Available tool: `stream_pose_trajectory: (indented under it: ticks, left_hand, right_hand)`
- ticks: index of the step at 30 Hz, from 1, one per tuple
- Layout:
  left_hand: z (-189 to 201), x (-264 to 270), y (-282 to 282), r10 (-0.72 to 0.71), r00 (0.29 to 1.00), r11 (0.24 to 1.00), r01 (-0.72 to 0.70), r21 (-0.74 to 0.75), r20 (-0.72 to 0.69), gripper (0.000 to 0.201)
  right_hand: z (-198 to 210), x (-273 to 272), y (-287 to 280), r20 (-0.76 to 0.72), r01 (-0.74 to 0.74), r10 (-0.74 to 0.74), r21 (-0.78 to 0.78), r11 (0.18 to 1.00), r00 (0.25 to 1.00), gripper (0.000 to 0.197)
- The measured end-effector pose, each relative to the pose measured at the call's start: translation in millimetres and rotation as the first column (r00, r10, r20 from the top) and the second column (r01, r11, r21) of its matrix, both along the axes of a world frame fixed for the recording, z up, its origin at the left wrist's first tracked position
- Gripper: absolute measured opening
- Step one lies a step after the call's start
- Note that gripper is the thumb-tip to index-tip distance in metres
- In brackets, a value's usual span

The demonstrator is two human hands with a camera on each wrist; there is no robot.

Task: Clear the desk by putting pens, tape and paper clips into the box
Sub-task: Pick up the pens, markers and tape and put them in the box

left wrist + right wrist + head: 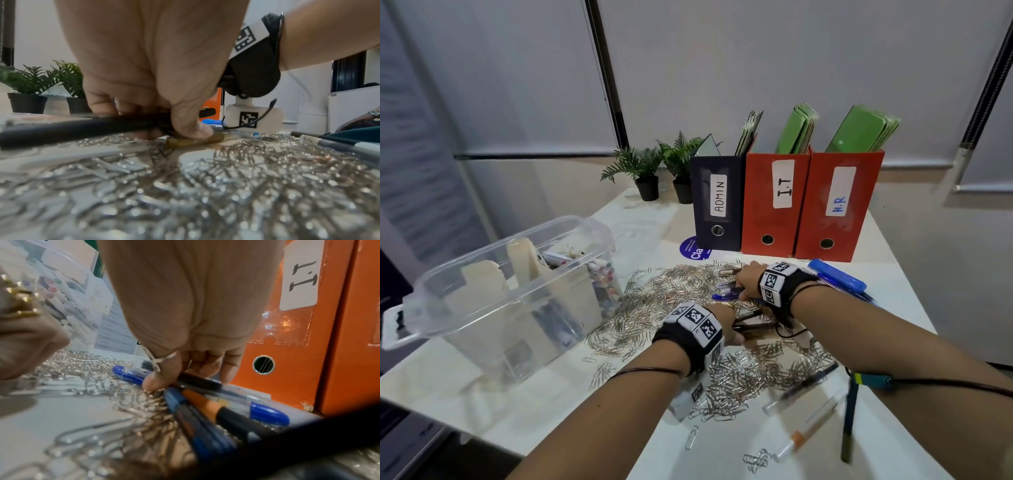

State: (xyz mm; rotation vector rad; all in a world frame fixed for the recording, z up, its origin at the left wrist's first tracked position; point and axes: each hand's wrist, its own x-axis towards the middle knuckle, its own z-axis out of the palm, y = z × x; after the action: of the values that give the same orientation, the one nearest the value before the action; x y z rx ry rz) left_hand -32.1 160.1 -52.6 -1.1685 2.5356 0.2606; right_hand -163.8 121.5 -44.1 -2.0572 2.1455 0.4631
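Observation:
My left hand (727,325) is low over a wide spread of silver paper clips (674,301) and grips dark pens (78,128), its thumb pressing on a brownish pen (197,139). My right hand (746,281) is farther back, curled round several pens (201,382), blue-capped and black, that fan out on the desk. More pens (804,387) lie loose at the front right. The clear plastic box (482,274) stands at the left and holds tape rolls and markers.
Three file boxes marked ADMIN (717,202), I.T (774,202) and H.R (835,205) stand behind my hands. Two small potted plants (647,171) are at the back. A blue plastic case (839,277) lies by my right wrist. The desk edge runs at right.

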Motion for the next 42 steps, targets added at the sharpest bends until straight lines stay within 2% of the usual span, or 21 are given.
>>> stream_pose_trajectory:
  ticks: [2,4,7,8,9,14,17,20,23,24,26,30,31,32,34,36,38,40,42]
  left_hand:
    - [0,-1,1,-0.003,0.999,0.999,0.005,-0.043,0.042,0.04]
    - [-1,-2,2,-0.009,0.998,0.995,0.016,-0.097,0.064,0.041]
    - [5,-1,5,0.005,0.994,0.98,0.017,-0.2,0.107,0.041]
    - [8,2,6,0.012,0.995,0.975,0.011,-0.223,0.101,0.038]
    - [12,7,6,0.017,0.997,0.971,0.002,-0.238,0.076,0.035]
    - [48,67,-1,0.12,0.986,0.936,-0.152,-0.316,-0.118,0.02]
    - [77,113,-3,0.176,0.969,0.896,-0.231,-0.38,-0.175,0.02]
    - [105,158,-1,0.252,0.936,0.869,-0.331,-0.367,-0.246,0.01]
    - [130,198,0,0.343,0.855,0.813,-0.477,-0.332,-0.389,0.004]
    - [137,209,-1,0.375,0.803,0.787,-0.54,-0.299,-0.462,0.004]
    - [143,229,-10,0.454,0.673,0.709,-0.67,-0.221,-0.584,0.015]
    - [137,257,-36,0.605,0.393,0.546,-0.838,0.002,-0.692,0.025]
    - [136,261,-40,0.643,0.338,0.519,-0.852,0.067,-0.687,0.021]
    - [133,264,-46,0.665,0.292,0.511,-0.849,0.134,-0.687,0.014]
    - [131,267,-54,0.712,0.229,0.501,-0.828,0.251,-0.663,0.028]
    - [129,266,-59,0.747,0.226,0.493,-0.819,0.293,-0.625,0.028]
    - [128,261,-62,0.758,0.249,0.497,-0.819,0.287,-0.602,0.024]
    - [124,257,-65,0.751,0.299,0.522,-0.815,0.253,-0.589,0.035]
    - [119,251,-65,0.739,0.325,0.553,-0.794,0.255,-0.59,0.037]
  right_hand:
    - [1,2,0,0.017,0.008,-0.008,0.0,1.0,1.0,0.04]
    - [2,2,0,0.04,0.026,-0.026,-0.004,1.0,0.999,0.027]
    - [7,2,-3,0.113,0.05,-0.044,-0.055,0.997,0.993,0.032]
    - [13,4,-2,0.129,0.049,-0.04,-0.064,0.997,0.991,0.027]
    - [21,6,0,0.154,0.032,-0.02,-0.077,0.997,0.988,0.024]
    - [76,30,1,0.333,-0.049,0.133,-0.249,0.967,0.933,0.032]
    - [111,62,1,0.419,-0.083,0.229,-0.337,0.938,0.879,0.029]
    - [133,98,-12,0.548,-0.058,0.288,-0.399,0.915,0.785,0.02]
    - [139,137,-28,0.723,0.021,0.299,-0.397,0.918,0.624,0.023]
    - [139,150,-32,0.759,0.039,0.293,-0.386,0.922,0.582,0.021]
    - [135,180,-35,0.788,0.049,0.267,-0.351,0.935,0.555,0.024]
    - [126,238,-40,0.731,-0.068,0.247,-0.266,0.962,0.636,0.024]
    - [126,249,-40,0.695,-0.103,0.246,-0.241,0.965,0.676,0.023]
    - [127,260,-40,0.663,-0.118,0.24,-0.223,0.968,0.709,0.032]
    - [128,277,-39,0.655,-0.128,0.225,-0.193,0.973,0.721,0.044]
    - [128,288,-38,0.624,-0.154,0.248,-0.202,0.967,0.741,0.044]
    - [123,292,-42,0.647,-0.129,0.243,-0.218,0.967,0.723,0.043]
    - [113,294,-49,0.713,-0.075,0.223,-0.233,0.97,0.665,0.04]
    - [104,291,-53,0.808,-0.013,0.207,-0.239,0.971,0.552,0.035]
